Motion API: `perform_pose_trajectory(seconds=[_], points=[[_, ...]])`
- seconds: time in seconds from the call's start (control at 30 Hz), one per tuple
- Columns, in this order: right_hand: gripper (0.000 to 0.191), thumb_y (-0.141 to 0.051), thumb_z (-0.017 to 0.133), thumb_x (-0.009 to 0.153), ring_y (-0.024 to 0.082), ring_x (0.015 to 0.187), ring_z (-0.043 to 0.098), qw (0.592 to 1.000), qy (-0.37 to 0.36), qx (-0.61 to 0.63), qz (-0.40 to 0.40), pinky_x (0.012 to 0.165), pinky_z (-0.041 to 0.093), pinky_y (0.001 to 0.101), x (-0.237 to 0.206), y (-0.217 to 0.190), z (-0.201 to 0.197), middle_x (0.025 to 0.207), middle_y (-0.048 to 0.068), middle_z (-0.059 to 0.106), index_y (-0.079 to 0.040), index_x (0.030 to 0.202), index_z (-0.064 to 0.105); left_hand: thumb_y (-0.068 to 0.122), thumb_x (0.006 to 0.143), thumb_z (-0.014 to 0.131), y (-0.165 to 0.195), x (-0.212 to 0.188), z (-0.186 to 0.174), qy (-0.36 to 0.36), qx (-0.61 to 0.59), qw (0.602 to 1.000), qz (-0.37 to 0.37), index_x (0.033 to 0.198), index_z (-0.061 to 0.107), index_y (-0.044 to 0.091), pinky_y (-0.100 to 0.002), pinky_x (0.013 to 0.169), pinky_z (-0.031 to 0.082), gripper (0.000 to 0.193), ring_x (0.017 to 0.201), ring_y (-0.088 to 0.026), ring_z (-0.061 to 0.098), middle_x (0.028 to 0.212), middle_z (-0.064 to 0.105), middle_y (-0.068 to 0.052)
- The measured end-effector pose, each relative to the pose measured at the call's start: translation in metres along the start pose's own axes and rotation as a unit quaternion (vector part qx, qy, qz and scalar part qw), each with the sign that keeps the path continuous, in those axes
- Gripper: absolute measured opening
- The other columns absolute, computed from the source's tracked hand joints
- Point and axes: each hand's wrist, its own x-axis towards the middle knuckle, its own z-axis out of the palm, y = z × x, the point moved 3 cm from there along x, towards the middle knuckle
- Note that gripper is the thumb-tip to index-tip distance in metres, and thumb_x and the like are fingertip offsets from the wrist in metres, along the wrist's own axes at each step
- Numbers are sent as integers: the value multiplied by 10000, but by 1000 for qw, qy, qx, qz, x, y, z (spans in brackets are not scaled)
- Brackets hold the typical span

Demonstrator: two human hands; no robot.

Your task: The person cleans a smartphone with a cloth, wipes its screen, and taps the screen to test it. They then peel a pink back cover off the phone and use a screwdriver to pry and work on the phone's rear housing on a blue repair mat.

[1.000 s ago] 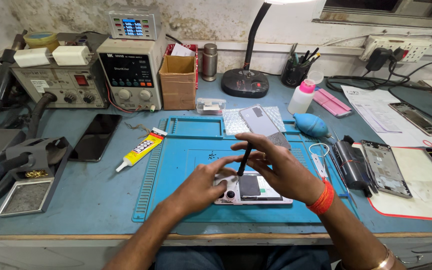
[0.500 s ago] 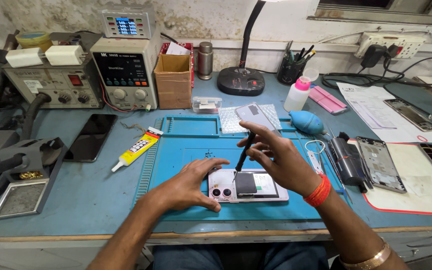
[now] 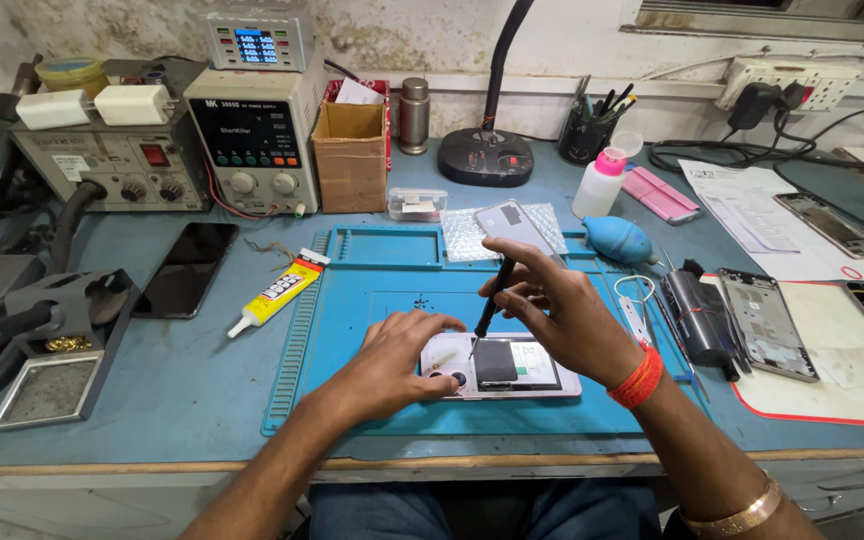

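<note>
An opened white phone point(image 3: 512, 366) lies back-up on the blue work mat point(image 3: 372, 290), its black battery and camera lenses showing. My left hand point(image 3: 392, 360) presses flat on the phone's left end and holds it still. A thin black screwdriver point(image 3: 492, 295) stands nearly upright in my right hand point(image 3: 557, 315), pinched between thumb and fingers, its tip down on the phone's inside near the battery's top left corner. A red thread band sits on my right wrist.
A yellow glue tube point(image 3: 277, 292) lies at the mat's left edge, a dark phone point(image 3: 187, 268) further left. Behind the mat lie a grey back cover point(image 3: 515, 224) and a blue air blower point(image 3: 620, 238). Phone frames point(image 3: 764, 320), tweezers and papers lie right; bench power supply point(image 3: 252, 140) at the back.
The view has shifted slightly. Both hands stay on the phone; the screwdriver tip has come down onto the phone's inside beside the battery.
</note>
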Motion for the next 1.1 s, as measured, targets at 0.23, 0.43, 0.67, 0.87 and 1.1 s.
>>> perform_pose_trajectory(seconds=[0.23,0.43,0.67,0.87,1.1], points=[[574,-60,640,960,166,902,782,1000,-7,7,6,819,667,321,1,0,2,1080,81,784,-158,1495,457,421,703,809,7,4,-3,-29,15,999,-18,1428,465,258,-476,1165,277,819,1382,-289,408,1388,541,-75],[574,-58,644,959,165,925,787,1000,-5,-4,-7,826,619,325,0,-2,1,1088,77,780,-155,1493,454,395,670,835,7,6,-3,-27,20,999,-31,1456,410,278,-479,1147,270,901,1374,-284,424,1366,545,-85],[570,-34,637,956,171,899,786,1000,0,0,-2,809,668,321,1,-1,2,1080,83,783,-152,1486,465,376,668,836,5,9,-3,-20,-3,999,-38,1482,371,275,-471,1153,251,943,1376,-271,443,1356,558,-90],[571,-28,633,957,177,917,787,1000,-1,5,-8,814,669,324,0,-1,2,1083,91,777,-147,1488,461,331,688,811,11,10,-5,-50,13,998,-28,1514,342,310,-484,1116,301,950,1360,-283,448,1377,550,-90],[570,-39,636,959,183,931,793,1000,-2,6,-11,813,671,327,1,-1,2,1077,95,781,-147,1491,460,313,671,811,15,17,-5,-79,85,992,-42,1503,357,320,-510,1074,343,948,1335,-288,467,1366,562,-70]])
